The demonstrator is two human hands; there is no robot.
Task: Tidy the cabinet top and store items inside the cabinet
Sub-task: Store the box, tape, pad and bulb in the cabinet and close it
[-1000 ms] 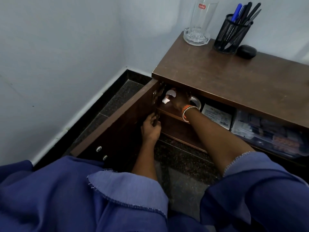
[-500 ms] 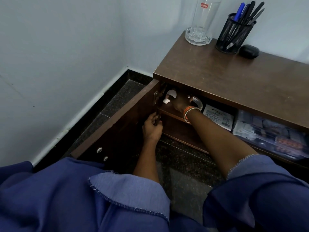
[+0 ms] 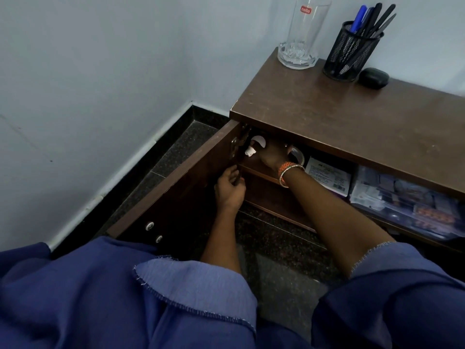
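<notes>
Right hand [image 3: 273, 154] still deep on shelf, grip unclear | left hand [image 3: 230, 187] still curled at door [image 3: 176, 192] edge

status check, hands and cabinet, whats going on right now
Left hand gripping the open cabinet door edge. Right hand inside on the upper shelf, grip hidden. Glass, pen holder, black case on the cabinet top.

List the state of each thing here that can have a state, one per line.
Door: open.
Glass: upright, empty.
Pen holder: upright, holds pens.
Black case: closed.
Left hand: curled at door edge.
Right hand: inside on shelf, grip hidden.
</notes>
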